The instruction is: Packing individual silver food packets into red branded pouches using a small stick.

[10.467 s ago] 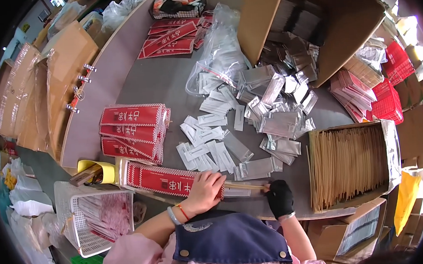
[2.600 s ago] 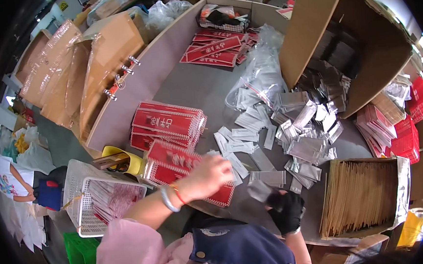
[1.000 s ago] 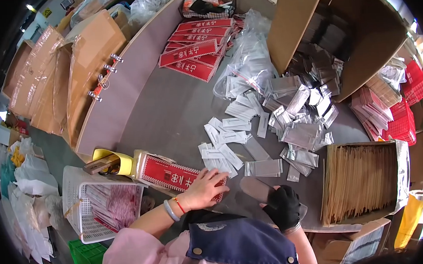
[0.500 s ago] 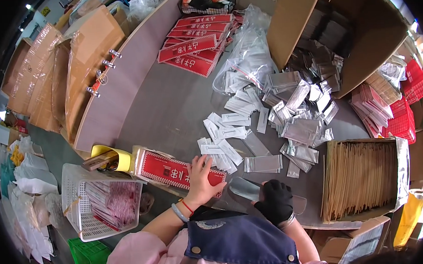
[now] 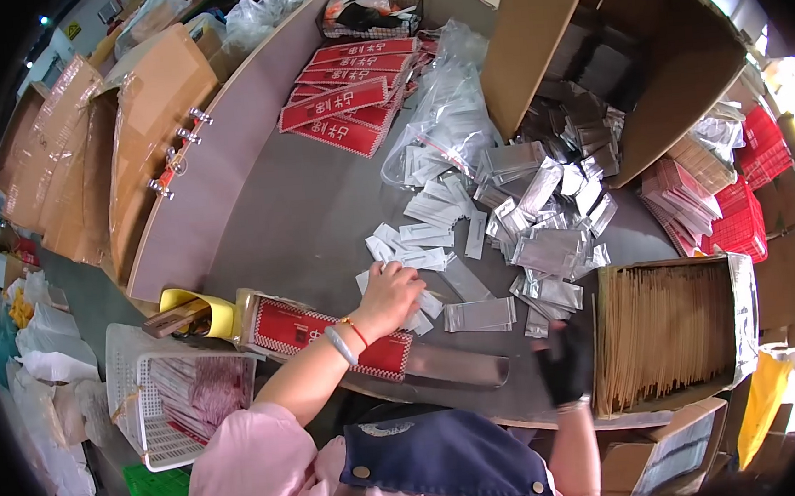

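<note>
My left hand [image 5: 390,295] lies fingers-down on a scatter of small white sachets [image 5: 412,238] on the grey table [image 5: 293,209]; whether it grips one is hidden. Under its wrist a flat red packet [image 5: 304,328] rests on a metal plate [image 5: 461,365] at the table's near edge. My right hand [image 5: 567,367], in a black glove and blurred, is at the left wall of a cardboard box [image 5: 611,408] packed with upright tan envelopes [image 5: 666,326]. A single silver pouch [image 5: 481,315] lies between the two hands.
Silver pouches [image 5: 553,237] spill from a big open carton [image 5: 586,41]. Further back lie clear bags [image 5: 449,125] and a stack of red packets [image 5: 341,104]. A white wire basket [image 5: 131,396] and a yellow object [image 5: 201,310] sit at my left. Red crates [image 5: 752,177] stand at the right.
My left hand has moved off the red packet, up onto the white sachets. My gloved right hand has shifted right to the envelope box.
</note>
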